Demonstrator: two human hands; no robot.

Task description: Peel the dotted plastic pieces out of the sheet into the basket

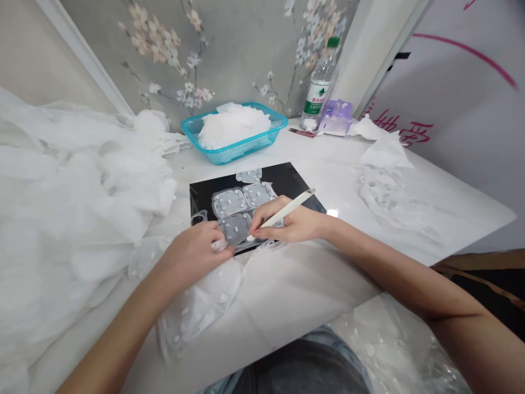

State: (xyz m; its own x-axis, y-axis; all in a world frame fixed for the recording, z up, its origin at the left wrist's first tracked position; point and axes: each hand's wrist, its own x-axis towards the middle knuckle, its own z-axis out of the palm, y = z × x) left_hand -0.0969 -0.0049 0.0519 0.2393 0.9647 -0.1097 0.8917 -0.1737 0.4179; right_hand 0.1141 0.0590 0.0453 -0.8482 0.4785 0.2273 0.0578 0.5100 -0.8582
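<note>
My right hand (283, 219) is closed round a slim white pen-shaped tool (289, 208), its lower tip on a translucent sheet with embossed rounded shapes (235, 229). The tool's fine point is too small to make out. The sheet lies on a glossy black board (283, 178). At the board's lower left, my left hand (200, 243) has its thumb and fingers drawn together at the sheet's edge, with a pale bit between them. More of the translucent sheet (192, 317) hangs over the table's front edge below my left hand.
A large heap of white thin sheets (82, 169) covers the left side. At the back stand a blue basket (233, 153) with white pieces, a water bottle (318, 90) and a purple tissue pack (336, 116). Translucent scraps (389, 191) lie at right, a clear plastic bag (402, 339) below.
</note>
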